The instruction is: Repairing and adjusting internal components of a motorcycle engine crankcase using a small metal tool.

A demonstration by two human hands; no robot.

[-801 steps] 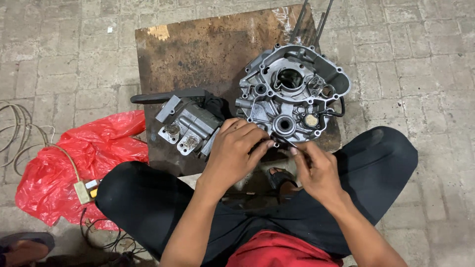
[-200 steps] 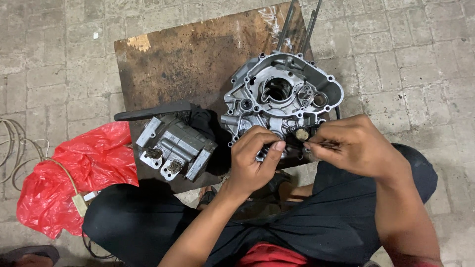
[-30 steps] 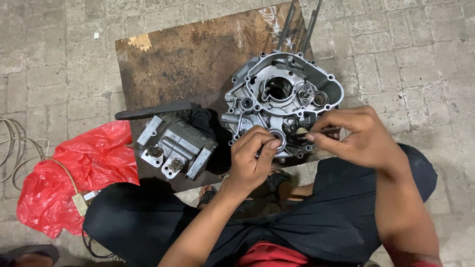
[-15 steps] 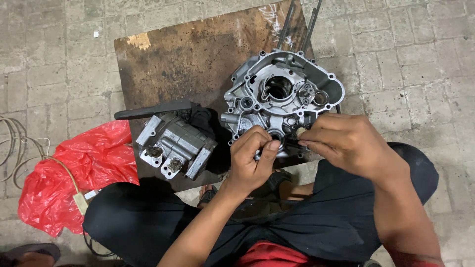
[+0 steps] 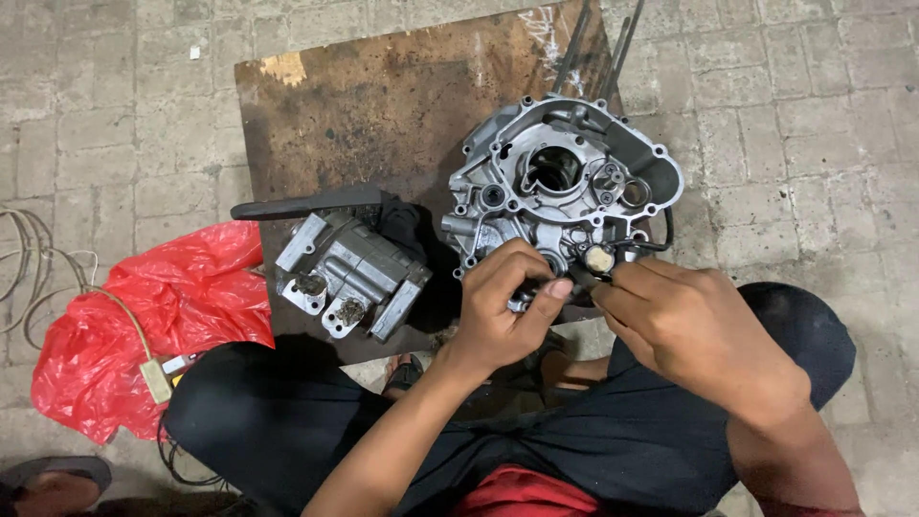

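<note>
Nearest the camera, the person sits cross-legged in black trousers [image 5: 593,450], knees spread to 4 and 8 o'clock, leaving only a narrow gap of floor before the work.

Two bare hands meet just past the knees. The left hand [image 5: 503,306] curls its fingers and thumb around a small dark part at the near rim of the engine crankcase half [image 5: 565,187], clenched on it; what the part is cannot be told. The right hand [image 5: 684,321] pinches a slim dark tool whose tip sits by a pale round bush at the casing's near edge.

The crankcase half is one grey cast-aluminium shell, lying open-side up, with a rounded outline, bolt lugs round its rim and several circular bores inside. It lies at 1 o'clock from the hands, on the right edge of a rusty, stained brown board [image 5: 364,105], overhanging slightly. Dark studs [image 5: 598,48] stick out at 12 o'clock.

At 10 o'clock from the hands rests one smaller ribbed aluminium casting [image 5: 349,273], with a black lever [image 5: 306,203] just beyond it. The board's far left stays bare.

At 9 o'clock a crumpled red plastic bag [image 5: 144,325] lies on grey paving bricks [image 5: 814,96], with pale wires [image 5: 38,268] across it.
</note>
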